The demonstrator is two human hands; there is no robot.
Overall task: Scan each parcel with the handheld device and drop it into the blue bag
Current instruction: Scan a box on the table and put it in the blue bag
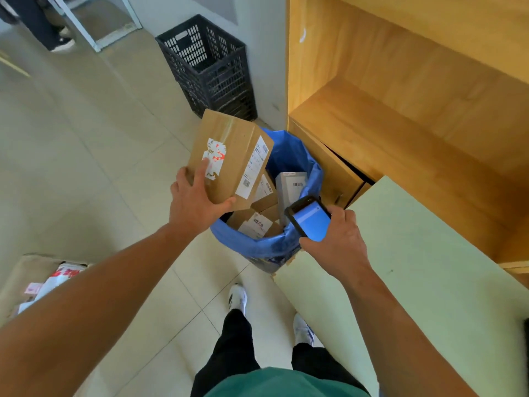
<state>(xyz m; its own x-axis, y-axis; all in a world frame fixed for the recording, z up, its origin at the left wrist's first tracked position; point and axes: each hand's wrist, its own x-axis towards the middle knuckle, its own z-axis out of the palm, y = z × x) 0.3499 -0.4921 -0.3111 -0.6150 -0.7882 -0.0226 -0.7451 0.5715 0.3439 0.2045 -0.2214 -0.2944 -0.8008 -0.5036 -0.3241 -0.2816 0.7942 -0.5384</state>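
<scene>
1. Head cam, room: on my feed I see a pale tiled floor (86, 138). A black slatted crate (211, 70) stands by the far wall, w/ wooden shelving (400, 110) on the R. A pale green tabletop (429, 267) juts in from the R, its corner just beside the blue bag (257, 247).
2. Lower L there's a heap of mailers (48, 279), partly cut off by the frame edge. The person's white shoes (237, 299) stand on the tiles near the bag.
3. The bag stands open on the floor betw. the shelving base and the table corner. Inside I count several small labelled boxes (254, 223) plus an upright grey carton (290, 187).
4. Task item: the cardboard parcel (229, 156) hangs over the bag's L rim, clear of the boxes inside. Its long axis runs from the hand up and away toward the crate. It's tilted, w/ the broad face and its torn sticker up-left. The long white label (254, 167) on the side wall faces the scanner.
5. L hand (194, 202): arm stretched fwd, clamped on the parcel's near end. Index lies flat along the top face and the thumb hooks round the near corner.
6. R hand (340, 239): over the bag's near-R rim, fingers wrapped round the handheld device (310, 222). Screen is lit blue, facing up, top end aimed up-left at the parcel.
</scene>
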